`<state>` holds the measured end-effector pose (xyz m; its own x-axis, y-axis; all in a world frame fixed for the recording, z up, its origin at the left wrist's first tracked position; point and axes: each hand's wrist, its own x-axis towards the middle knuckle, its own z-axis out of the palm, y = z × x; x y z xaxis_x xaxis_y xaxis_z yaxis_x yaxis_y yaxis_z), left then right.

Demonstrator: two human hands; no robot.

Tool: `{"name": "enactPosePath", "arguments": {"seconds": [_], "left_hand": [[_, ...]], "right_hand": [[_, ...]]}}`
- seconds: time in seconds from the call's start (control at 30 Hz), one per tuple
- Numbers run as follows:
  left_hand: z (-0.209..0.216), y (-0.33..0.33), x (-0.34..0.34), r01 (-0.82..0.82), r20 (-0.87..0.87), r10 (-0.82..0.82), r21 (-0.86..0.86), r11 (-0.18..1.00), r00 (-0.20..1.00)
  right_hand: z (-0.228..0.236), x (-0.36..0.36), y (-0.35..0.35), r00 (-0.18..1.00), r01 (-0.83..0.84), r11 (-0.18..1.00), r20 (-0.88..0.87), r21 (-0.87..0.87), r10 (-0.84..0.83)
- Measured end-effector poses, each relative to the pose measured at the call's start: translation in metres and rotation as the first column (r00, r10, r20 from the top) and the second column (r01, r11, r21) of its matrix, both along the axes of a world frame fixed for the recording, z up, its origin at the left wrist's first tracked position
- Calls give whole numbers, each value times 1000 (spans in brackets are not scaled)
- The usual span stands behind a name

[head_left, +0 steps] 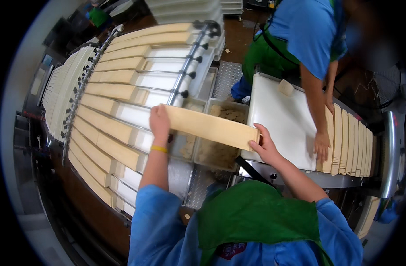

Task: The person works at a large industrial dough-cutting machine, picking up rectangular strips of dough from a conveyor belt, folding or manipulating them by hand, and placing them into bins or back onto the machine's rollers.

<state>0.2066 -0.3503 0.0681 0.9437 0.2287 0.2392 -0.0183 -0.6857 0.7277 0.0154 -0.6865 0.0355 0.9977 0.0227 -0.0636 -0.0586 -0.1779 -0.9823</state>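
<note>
A long, flat stack of pale dough strips (209, 126) stretches between my two hands, over the gap between two conveyors. My left hand (159, 120), with a yellow band at the wrist, grips its left end beside the rods of the left conveyor. At the other end my right hand (266, 144) is closed on the stack, thumb on the near side and fingers beyond. On the left conveyor (161, 80), several similar dough strips (112, 91) lie in lanes between metal rods. Beneath the held stack, plastic bins (216, 166) contain dough pieces.
At right, a co-worker (307, 40) in blue and green leans over a white conveyor belt (273, 106), one hand at a row of dough strips (347, 142). A dough scrap (285, 88) lies on that belt. White stacked trays (185, 11) stand behind; a metal frame (391, 155) rises far right.
</note>
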Motion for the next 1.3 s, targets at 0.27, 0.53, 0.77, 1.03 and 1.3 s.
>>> {"name": "enactPosePath", "arguments": {"seconds": [0.27, 0.53, 0.77, 1.03, 1.3], "left_hand": [[-14, 126, 66, -5, -277, 146, 454, 891, 950], [-30, 198, 77, 147, -87, -118, 548, 823, 989], [-11, 156, 13, 467, 175, -527, 291, 835, 832], [-5, 122, -31, 374, 71, -528, 628, 683, 846], [-17, 105, -40, 330, 110, -439, 507, 796, 892]], "right_hand": [[44, 75, 131, 967, 81, 988, 251, -134, -46], [33, 142, 254, 972, 88, 922, 235, -376, 3], [10, 168, 308, 990, 102, 927, 132, -360, -58], [37, 159, 288, 996, -30, 983, -94, -182, 13], [5, 100, 182, 941, -126, 990, -324, -64, 99]]}}
